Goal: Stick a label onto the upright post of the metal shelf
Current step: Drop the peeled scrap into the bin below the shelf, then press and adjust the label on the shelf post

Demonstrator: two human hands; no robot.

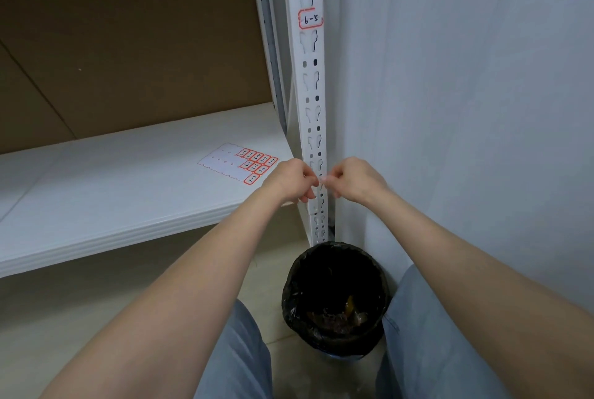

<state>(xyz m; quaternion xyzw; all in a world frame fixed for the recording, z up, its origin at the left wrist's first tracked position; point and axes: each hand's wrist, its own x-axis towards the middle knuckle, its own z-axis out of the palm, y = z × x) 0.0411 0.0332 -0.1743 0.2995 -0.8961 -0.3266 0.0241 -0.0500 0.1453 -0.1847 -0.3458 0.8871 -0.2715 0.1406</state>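
Note:
The white upright post (311, 90) of the metal shelf runs down the middle of the view, full of keyhole slots. A red-bordered label (310, 18) marked "6-5" is stuck high on it. Lower down, my left hand (291, 180) and my right hand (355, 180) meet in front of the post with fingers curled, pinching a small label (322, 178) between their fingertips. That label is mostly hidden by the fingers. A label sheet (239, 163) with several red-bordered labels lies on the white shelf board (122, 186) to the left.
A bin (336, 295) lined with a black bag stands on the floor below the post, between my knees. A grey wall (466, 109) closes off the right side. Brown cardboard (128, 51) backs the shelf.

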